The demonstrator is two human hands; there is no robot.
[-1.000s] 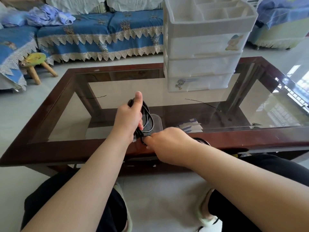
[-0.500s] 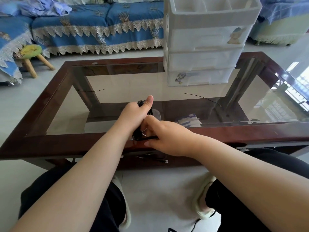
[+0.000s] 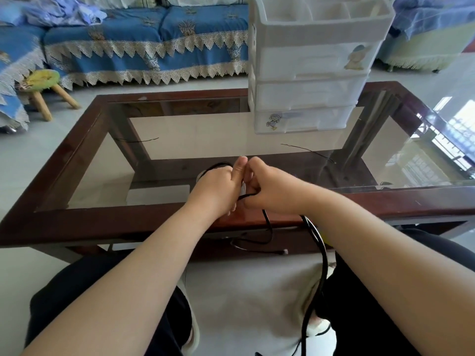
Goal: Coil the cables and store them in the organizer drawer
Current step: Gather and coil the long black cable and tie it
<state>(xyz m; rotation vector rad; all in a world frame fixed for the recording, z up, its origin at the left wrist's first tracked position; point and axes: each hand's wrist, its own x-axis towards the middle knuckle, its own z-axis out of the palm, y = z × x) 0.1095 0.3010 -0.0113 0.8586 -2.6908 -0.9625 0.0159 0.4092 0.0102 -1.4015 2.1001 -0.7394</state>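
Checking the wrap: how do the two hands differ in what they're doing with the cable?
The left hand grips the coiled bundle, thumb pointing up; the right hand pinches a single strand of the black cable beside it. The coil peeks out past the left hand; loose cable trails down from under the right. Both hands meet over the table's near edge.

I'm in a home living room: a sofa [image 3: 144, 44] draped in blue lace-trimmed covers, a small wooden stool [image 3: 45, 91] on the tiled floor, and my glass-topped bench [image 3: 84, 219] in front.
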